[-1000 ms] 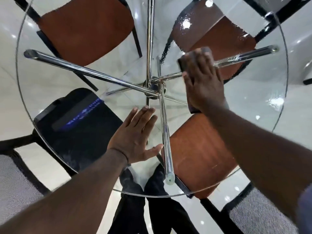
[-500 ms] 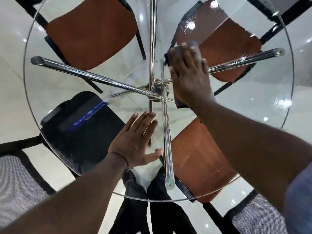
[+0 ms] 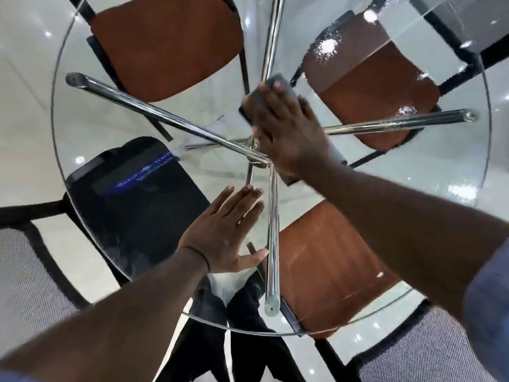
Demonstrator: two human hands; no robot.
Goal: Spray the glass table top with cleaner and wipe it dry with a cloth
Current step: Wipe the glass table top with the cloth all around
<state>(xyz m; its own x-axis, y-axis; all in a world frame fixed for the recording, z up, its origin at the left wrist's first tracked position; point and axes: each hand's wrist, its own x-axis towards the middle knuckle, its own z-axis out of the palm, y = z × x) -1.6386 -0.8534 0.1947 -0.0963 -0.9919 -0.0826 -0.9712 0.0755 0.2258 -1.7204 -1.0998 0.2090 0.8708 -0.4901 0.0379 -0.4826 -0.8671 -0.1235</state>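
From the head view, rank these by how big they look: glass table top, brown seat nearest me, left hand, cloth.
1. glass table top
2. brown seat
3. left hand
4. cloth, which is mostly hidden under the right hand, so its rank is unsure.

Nothing written here is legible. A line of blue lettering (image 3: 150, 172) crosses the black seat (image 3: 132, 213) seen through the glass desk (image 3: 82, 119) on the left, but it is too blurred to make out.

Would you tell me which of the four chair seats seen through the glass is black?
The seat on the left, beside the left hand; the other three are reddish-brown.
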